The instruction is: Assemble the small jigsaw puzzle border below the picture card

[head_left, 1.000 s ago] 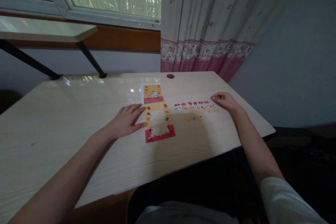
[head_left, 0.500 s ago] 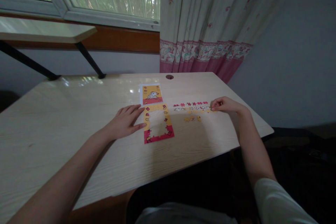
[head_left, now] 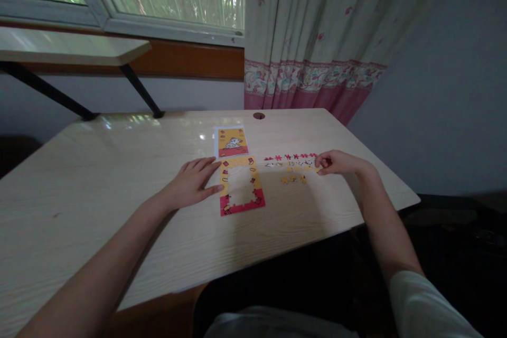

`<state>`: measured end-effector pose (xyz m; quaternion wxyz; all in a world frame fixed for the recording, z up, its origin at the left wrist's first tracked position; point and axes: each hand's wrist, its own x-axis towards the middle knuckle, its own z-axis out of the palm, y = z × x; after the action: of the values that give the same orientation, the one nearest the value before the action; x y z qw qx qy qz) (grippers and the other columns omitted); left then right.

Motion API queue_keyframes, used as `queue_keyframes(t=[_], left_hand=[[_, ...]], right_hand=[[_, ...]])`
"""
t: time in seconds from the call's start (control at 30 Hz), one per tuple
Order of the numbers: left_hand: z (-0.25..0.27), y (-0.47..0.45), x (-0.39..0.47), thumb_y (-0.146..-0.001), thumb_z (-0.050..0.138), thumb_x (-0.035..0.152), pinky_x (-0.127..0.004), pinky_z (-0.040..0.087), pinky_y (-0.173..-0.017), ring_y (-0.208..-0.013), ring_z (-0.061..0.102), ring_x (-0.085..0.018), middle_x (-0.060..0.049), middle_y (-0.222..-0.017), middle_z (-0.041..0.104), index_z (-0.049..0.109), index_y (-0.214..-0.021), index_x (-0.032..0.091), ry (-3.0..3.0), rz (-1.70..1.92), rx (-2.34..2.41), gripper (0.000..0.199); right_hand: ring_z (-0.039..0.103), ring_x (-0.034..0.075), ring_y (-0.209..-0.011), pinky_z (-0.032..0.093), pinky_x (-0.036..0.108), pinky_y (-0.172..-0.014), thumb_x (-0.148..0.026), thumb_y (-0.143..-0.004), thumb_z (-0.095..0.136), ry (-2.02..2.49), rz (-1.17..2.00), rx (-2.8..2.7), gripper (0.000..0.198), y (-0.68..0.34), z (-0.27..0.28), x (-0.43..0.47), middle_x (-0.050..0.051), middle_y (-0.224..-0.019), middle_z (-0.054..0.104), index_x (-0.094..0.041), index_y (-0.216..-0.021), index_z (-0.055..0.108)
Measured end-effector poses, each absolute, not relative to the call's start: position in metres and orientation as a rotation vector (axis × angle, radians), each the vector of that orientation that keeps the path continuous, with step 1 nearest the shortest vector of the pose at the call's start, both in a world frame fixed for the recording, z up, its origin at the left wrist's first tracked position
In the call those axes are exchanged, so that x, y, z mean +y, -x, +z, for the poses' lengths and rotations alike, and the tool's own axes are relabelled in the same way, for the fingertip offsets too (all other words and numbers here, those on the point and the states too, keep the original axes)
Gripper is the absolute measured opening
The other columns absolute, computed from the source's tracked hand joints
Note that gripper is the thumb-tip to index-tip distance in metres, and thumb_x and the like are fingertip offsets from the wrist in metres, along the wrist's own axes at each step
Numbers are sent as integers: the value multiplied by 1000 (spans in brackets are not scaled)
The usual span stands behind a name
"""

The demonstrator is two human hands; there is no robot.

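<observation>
My left hand (head_left: 194, 184) lies flat with fingers spread, its fingertips and thumb on the left edge of a puzzle frame (head_left: 259, 195). The frame has a yellow and red border and a bare middle. Above it lies a picture card (head_left: 233, 142) showing a white animal on yellow and red. My right hand (head_left: 332, 162) is at the right end of the loose puzzle pieces, its thumb and forefinger apart and nearly touching them. Red puzzle pieces (head_left: 295, 157) form the back row. White pieces (head_left: 297, 163) and yellow pieces (head_left: 293, 179) lie nearer me.
The pale wooden desk (head_left: 166, 253) has a round cable hole (head_left: 259, 115) near its back edge. A raised shelf (head_left: 79, 47) on black legs stands at the back left. A curtain (head_left: 309, 37) hangs behind, beside the window.
My right thumb and forefinger, earlier pinched together at the white row, are now apart, the thumb lower by the yellow pieces. My left hand stays on the frame. The view has shifted slightly.
</observation>
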<state>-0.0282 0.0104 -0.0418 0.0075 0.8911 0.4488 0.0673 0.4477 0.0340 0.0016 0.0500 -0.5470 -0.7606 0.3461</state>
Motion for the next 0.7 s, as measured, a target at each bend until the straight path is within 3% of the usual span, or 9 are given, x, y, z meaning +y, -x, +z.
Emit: queue_keyframes(t=[0.3,0.43,0.7], left_hand=[[-40,27,10,-84,28,73,-51,32,-103,-128,39,-35,-20,-141,41,39,-138,16,-2771,220,1404,79],[-40,27,10,-84,27,73,-52,32,-102,-127,40,-36,-20,-141,41,40,-138,16,-2770,242,1397,80],[-41,27,10,-84,29,73,-51,32,-102,-128,40,-35,-18,-141,42,41,-137,16,-2764,261,1393,79]], right_hand=[[41,9,-55,32,23,-52,-46,-60,73,1575,1102,-2305,35,-447,1,31,-4,-59,49,-18,-64,52],[41,8,-51,30,22,-48,-52,-63,71,1533,1224,-2175,39,-440,9,27,-4,-55,49,-17,-67,54],[64,16,-72,49,30,-67,-49,-54,80,1285,1184,-1574,45,-395,-5,35,5,-78,69,-19,-82,61]])
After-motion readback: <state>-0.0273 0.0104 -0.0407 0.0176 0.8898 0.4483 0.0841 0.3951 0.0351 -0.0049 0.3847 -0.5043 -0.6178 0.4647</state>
